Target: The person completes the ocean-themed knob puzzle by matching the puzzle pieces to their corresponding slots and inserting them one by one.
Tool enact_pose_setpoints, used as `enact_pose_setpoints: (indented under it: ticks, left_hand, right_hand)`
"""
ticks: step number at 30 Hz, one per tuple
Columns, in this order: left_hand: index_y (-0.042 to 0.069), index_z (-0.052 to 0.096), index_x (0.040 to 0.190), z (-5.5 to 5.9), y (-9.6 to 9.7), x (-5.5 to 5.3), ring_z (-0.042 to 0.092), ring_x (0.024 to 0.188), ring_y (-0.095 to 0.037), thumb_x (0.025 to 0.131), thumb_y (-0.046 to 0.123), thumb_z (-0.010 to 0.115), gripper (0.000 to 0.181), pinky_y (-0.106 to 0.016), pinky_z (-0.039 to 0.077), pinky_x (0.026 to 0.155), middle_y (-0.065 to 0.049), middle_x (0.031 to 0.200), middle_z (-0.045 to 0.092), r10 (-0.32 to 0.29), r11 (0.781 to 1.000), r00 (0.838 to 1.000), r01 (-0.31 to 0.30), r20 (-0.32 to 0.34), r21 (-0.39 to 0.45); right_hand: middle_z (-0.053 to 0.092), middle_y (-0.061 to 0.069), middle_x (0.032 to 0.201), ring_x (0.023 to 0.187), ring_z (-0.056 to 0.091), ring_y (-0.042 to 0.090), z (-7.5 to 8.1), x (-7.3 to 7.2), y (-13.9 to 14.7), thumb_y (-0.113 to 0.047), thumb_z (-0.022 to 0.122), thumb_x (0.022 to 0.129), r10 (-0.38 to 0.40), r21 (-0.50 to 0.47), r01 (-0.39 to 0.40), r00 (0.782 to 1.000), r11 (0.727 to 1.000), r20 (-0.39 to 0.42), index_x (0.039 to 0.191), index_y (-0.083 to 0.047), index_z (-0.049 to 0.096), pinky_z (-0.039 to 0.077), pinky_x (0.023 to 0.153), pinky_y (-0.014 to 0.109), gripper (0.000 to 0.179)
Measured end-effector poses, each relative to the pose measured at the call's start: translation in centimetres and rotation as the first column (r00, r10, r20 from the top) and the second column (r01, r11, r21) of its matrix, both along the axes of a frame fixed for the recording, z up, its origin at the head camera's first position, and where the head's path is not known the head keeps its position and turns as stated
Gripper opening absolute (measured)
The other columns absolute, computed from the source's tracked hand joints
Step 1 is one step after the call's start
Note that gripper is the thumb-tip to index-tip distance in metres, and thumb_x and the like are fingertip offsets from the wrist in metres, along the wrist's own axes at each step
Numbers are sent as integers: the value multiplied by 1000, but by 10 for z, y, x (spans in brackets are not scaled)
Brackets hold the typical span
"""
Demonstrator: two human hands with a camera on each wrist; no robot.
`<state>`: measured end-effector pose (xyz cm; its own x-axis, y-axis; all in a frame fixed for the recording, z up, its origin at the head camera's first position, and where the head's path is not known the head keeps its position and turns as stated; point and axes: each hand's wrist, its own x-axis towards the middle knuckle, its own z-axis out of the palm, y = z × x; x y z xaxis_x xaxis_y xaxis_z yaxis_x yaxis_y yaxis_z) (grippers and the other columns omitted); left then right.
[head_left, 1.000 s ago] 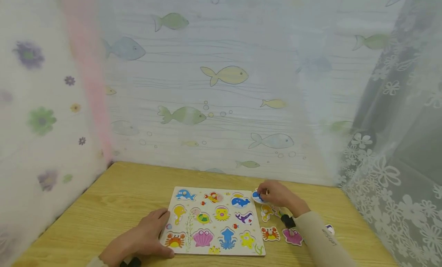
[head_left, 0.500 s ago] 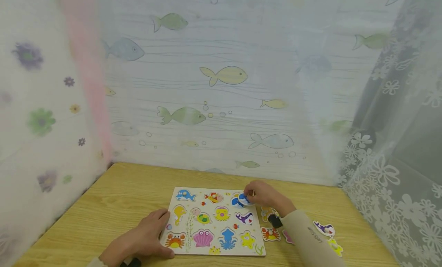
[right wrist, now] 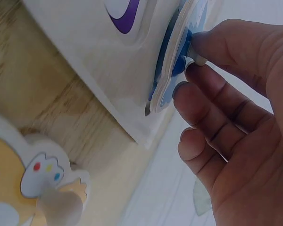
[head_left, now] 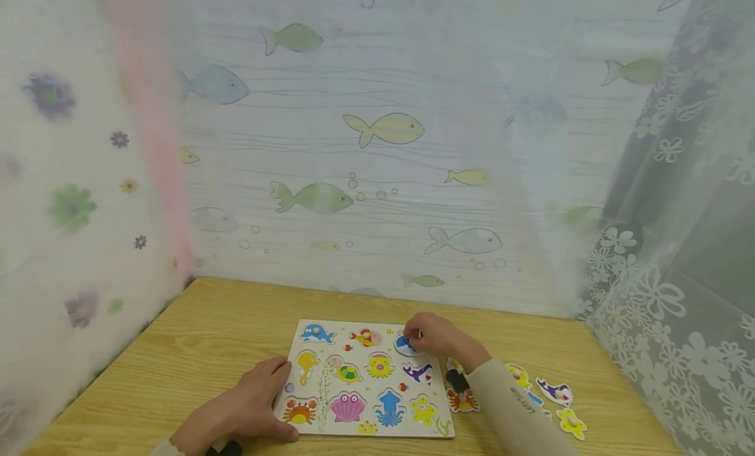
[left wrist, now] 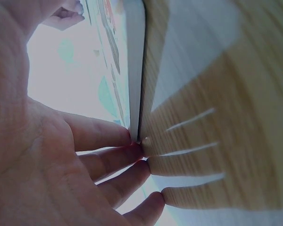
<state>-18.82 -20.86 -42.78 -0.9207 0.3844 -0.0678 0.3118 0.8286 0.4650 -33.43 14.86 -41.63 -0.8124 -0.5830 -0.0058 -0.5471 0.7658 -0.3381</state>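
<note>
My right hand (head_left: 436,335) pinches the knob of a blue whale puzzle piece (head_left: 406,345) between thumb and finger. The piece overlaps the whale picture at the top right of the wooden peg puzzle board (head_left: 438,390). In the right wrist view the piece (right wrist: 170,70) stands tilted close over the board, and the other fingers curve loosely beside it. My left hand (head_left: 253,400) rests along the board's left side, thumb by the near corner. The left wrist view shows its fingertips right at the board's edge (left wrist: 136,70). A dolphin piece (head_left: 316,333) and a fish piece (head_left: 366,338) sit in the top row.
Right of the board lie a crab piece (head_left: 463,401), an octopus piece (head_left: 519,375), a purple whale piece (head_left: 554,392) and a yellow starfish piece (head_left: 571,423). My right sleeve (head_left: 507,403) hides others. A fish-patterned curtain (head_left: 377,181) hangs behind the table.
My right hand has carried the blue whale piece left from beside the board onto the whale picture, uncovering loose pieces at the right. The left hand has stayed in place.
</note>
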Motion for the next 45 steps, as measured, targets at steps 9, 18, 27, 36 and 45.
enact_pose_setpoints:
  ticks: [9,18,27,36,45]
  left_hand:
    - [-9,38,140,0,0,0,34,130,-40,59,68,77,119,-60,29,103,-24,143,35,-14,1000,1000,14,-16,8]
    - [-10,38,140,1,0,0,34,130,-41,59,68,77,119,-60,30,103,-25,143,35,-16,1000,1000,16,-12,16]
    - [-10,37,140,0,0,0,33,130,-41,59,68,77,119,-60,29,104,-25,143,35,-15,1000,1000,15,-8,14]
    - [-9,37,141,1,0,0,33,130,-40,59,68,77,120,-60,29,104,-24,144,35,-6,1000,1000,6,6,9]
    - [-9,37,140,2,1,1,33,130,-40,58,68,77,120,-60,28,104,-23,144,35,3,1000,1000,-3,4,7]
  right_hand:
    - [54,-9,87,81,49,12,-3,-3,-3,-15,66,89,2,7,-2,1000,1000,-3,95,-18,71,47,74,29,8]
    - [53,-9,86,81,49,13,-5,-4,-3,-17,66,89,-6,14,6,1000,1000,-8,96,-18,71,47,75,29,8]
    - [54,-8,87,82,50,13,-5,-3,-3,-16,66,89,-31,19,31,999,999,11,96,-18,70,47,76,30,8]
    - [55,-8,89,82,50,13,-8,-4,-2,-17,66,89,-29,-1,29,999,1000,18,97,-18,70,48,76,30,9]
    - [57,-8,90,81,51,13,-5,-3,3,-16,66,89,-10,-46,11,1000,999,10,100,-16,69,48,75,31,11]
